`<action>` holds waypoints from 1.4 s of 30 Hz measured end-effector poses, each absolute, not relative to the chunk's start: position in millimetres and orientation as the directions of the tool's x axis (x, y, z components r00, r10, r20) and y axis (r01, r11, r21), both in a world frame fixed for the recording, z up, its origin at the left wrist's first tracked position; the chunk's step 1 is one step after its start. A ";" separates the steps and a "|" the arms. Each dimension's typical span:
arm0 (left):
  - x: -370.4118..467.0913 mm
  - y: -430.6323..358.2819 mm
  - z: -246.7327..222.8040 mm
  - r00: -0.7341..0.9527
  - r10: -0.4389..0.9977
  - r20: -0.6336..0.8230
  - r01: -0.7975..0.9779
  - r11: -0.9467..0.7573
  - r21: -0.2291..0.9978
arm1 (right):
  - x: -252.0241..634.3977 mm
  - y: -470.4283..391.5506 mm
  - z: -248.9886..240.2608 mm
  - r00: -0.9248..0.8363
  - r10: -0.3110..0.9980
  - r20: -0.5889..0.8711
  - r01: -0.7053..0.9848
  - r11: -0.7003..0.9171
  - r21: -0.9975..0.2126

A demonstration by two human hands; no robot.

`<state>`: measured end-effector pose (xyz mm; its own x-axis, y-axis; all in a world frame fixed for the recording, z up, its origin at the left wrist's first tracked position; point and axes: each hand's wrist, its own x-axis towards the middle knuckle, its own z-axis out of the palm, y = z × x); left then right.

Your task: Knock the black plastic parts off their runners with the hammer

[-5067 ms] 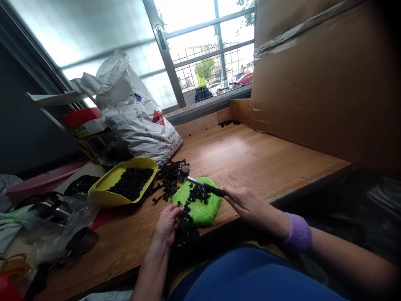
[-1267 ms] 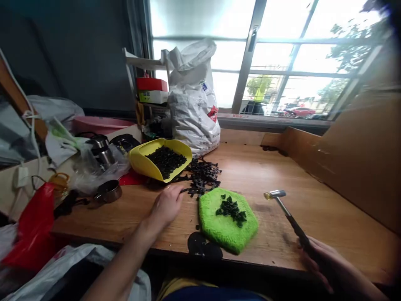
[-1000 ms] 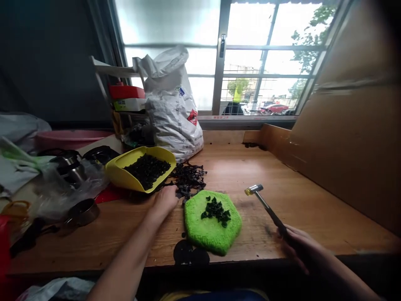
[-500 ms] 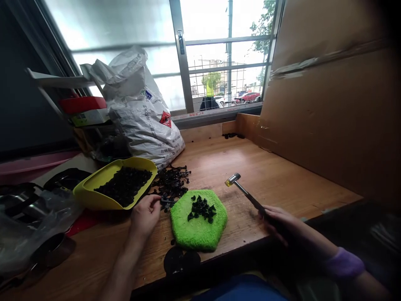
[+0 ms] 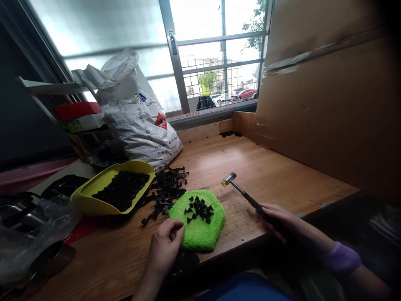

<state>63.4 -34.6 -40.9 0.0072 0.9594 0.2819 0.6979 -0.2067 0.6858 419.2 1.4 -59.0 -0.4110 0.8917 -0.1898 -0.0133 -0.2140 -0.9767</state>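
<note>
A green fuzzy hexagonal pad (image 5: 200, 236) lies near the table's front edge, with a cluster of small black parts (image 5: 200, 209) on it. My left hand (image 5: 167, 242) is at the pad's left edge, thumb and fingertips pinched together; whatever they hold, if anything, is too small to make out. My right hand (image 5: 274, 217) is closed around the dark handle of a hammer (image 5: 241, 191), its metal head raised to the right of the pad. Left of the pad lies a pile of black branched pieces (image 5: 167, 186). A yellow scoop tray (image 5: 84, 200) holds many small black parts.
A large white sack (image 5: 140, 121) stands behind the tray. Cardboard (image 5: 313, 104) walls the right side. A metal cup (image 5: 53, 261) and a plastic bag (image 5: 28, 238) are at the left. Black bits (image 5: 231, 134) lie by the window.
My left hand has moved right and toward me, from the black pile to the pad's edge. A black piece now lies at the pile's near left. The hammer stays in my right hand.
</note>
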 end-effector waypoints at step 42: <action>72.5 4.8 -47.9 0.004 0.944 0.330 0.662 -0.250 0.707 | 420.6 -1.5 -59.1 -0.384 0.908 -0.168 0.004 -0.180 -0.984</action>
